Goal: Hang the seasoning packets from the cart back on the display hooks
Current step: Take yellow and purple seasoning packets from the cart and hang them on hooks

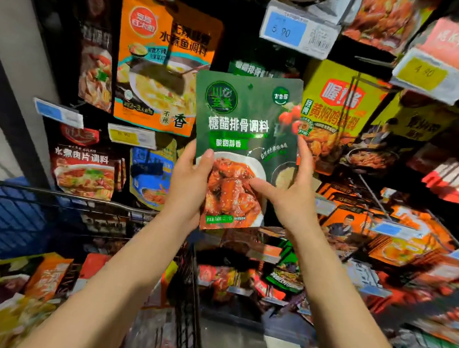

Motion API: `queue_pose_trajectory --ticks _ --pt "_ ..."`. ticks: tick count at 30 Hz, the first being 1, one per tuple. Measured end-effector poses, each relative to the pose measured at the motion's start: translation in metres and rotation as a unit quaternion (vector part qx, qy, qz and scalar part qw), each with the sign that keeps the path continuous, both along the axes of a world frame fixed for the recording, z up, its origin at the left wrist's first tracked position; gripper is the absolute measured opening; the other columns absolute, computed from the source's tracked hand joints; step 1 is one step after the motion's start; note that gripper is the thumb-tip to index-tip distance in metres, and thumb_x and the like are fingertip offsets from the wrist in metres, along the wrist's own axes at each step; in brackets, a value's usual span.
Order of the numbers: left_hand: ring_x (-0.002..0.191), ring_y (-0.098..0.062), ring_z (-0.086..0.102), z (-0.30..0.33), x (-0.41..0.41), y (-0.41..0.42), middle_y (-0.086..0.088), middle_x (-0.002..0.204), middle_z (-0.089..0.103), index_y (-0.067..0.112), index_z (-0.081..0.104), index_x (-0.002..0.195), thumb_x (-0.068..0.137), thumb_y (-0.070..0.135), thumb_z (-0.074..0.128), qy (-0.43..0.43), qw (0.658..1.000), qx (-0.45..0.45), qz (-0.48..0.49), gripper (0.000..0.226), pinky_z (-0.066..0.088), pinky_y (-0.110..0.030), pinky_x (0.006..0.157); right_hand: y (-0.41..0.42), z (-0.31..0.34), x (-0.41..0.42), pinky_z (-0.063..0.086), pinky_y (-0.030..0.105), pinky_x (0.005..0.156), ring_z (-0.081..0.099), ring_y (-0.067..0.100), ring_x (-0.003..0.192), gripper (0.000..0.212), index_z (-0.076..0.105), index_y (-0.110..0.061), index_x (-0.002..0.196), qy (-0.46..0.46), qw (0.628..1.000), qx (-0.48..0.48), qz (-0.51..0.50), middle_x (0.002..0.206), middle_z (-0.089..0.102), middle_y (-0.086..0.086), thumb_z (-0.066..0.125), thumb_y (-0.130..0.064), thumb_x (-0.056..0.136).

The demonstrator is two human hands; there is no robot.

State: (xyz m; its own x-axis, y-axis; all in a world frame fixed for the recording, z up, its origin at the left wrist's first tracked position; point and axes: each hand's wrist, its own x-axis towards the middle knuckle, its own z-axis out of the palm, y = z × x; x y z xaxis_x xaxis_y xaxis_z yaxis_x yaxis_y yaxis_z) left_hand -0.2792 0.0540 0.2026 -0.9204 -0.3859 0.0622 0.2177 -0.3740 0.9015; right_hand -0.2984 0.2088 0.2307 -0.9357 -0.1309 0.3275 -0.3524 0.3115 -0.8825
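I hold a green seasoning packet (244, 136) upright in front of the display, its hang hole near the top middle. My left hand (187, 186) grips its lower left edge with the thumb on the front. My right hand (294, 192) holds the right edge, thumb on the front and a finger along the side. Behind the packet's top hangs another green packet (250, 68) of the same kind. The wire cart (187, 295) at the lower left holds several more packets (32, 289).
An orange packet (160, 65) hangs to the left, a yellow one (339, 111) to the right. Price tags (298, 30) stick out on hook ends above and beside. Lower rows of red and orange packets (400, 233) fill the right. A grey pillar (15, 44) stands at left.
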Motion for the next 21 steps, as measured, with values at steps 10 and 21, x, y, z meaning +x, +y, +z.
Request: queue_pose_trajectory --ticks 10,21 --pt "0.090 -0.011 0.066 0.050 -0.031 -0.008 0.000 0.104 0.069 0.014 0.057 0.125 0.108 0.016 0.035 0.017 0.999 0.003 -0.036 0.028 0.054 -0.025 0.076 -0.009 0.034 -0.019 0.028 0.034 0.118 0.031 0.008 0.140 0.101 0.026 -0.018 0.152 0.043 0.994 -0.065 -0.077 0.154 0.031 -0.004 0.084 -0.003 0.070" --pt "0.065 -0.006 0.066 0.060 -0.038 -0.012 0.004 0.083 0.068 0.025 0.061 0.098 0.108 0.019 0.035 -0.042 0.996 0.021 -0.071 0.028 0.052 -0.020 0.051 -0.011 0.049 -0.030 0.037 0.043 0.113 0.041 0.011 0.129 0.103 0.023 -0.029 0.152 0.008 0.996 -0.043 -0.076 0.141 0.039 -0.012 0.082 -0.002 0.073"
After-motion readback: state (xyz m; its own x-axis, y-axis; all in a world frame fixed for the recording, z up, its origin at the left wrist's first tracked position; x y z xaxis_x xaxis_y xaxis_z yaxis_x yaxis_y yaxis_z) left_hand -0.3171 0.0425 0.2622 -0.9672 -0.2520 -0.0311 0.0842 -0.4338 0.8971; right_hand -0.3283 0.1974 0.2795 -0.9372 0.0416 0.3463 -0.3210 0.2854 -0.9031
